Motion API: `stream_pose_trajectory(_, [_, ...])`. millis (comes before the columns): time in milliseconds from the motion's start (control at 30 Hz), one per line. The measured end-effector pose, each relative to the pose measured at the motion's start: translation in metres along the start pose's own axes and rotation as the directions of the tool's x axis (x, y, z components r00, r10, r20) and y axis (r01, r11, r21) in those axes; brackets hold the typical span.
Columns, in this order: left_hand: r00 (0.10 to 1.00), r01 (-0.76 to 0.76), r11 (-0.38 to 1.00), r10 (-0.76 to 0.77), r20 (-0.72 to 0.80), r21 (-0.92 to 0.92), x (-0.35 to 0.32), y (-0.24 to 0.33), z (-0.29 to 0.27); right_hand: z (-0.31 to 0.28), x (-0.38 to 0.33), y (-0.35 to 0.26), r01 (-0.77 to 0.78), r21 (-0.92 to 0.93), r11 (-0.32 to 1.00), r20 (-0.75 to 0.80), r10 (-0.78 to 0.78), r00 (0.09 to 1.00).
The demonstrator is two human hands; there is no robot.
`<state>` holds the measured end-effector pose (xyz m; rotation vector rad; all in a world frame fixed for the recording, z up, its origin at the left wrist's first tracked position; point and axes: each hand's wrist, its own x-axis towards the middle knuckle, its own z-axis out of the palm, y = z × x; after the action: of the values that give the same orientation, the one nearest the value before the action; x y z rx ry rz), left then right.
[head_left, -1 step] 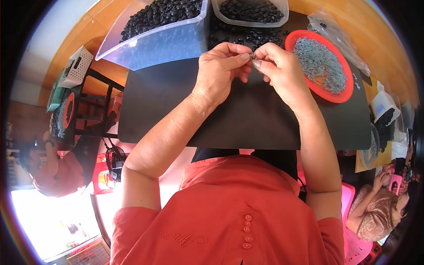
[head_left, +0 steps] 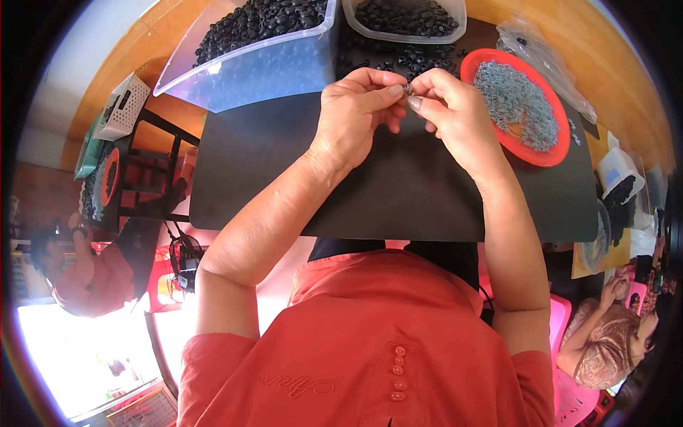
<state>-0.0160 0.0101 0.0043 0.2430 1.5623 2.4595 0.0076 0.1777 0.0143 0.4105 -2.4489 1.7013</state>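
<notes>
My left hand (head_left: pixel 353 110) and my right hand (head_left: pixel 449 108) meet fingertip to fingertip above a black mat (head_left: pixel 398 199). Together they pinch a small grey metal piece (head_left: pixel 407 90), mostly hidden by the fingers. Just right of my right hand is a red plate (head_left: pixel 562 153) heaped with small grey metal rings (head_left: pixel 516 103). Beyond my fingers, loose black rings (head_left: pixel 380 57) lie on the mat.
Two clear tubs of black rings stand at the far edge, a large one (head_left: pixel 249 64) on the left and a smaller one (head_left: pixel 405 21). A plastic bag (head_left: pixel 544 53) lies far right. A white basket (head_left: pixel 121 107) sits left. Other people sit at lower left (head_left: pixel 92 281) and lower right (head_left: pixel 612 341).
</notes>
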Motion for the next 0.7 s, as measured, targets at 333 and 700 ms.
stream_pose_trajectory(333, [0.989, 0.128, 0.984, -0.117, 0.092, -0.127, 0.0, -0.002, -0.006, -0.002, 0.001, -0.001, -0.024, 0.078, 0.997, -0.021, 0.026, 0.999])
stream_pose_trajectory(700, [0.981, 0.156, 0.976, -0.136, 0.136, -0.154, 0.001, 0.001, -0.005, 0.0, 0.001, -0.008, -0.046, 0.104, 0.993, -0.073, 0.054, 0.996])
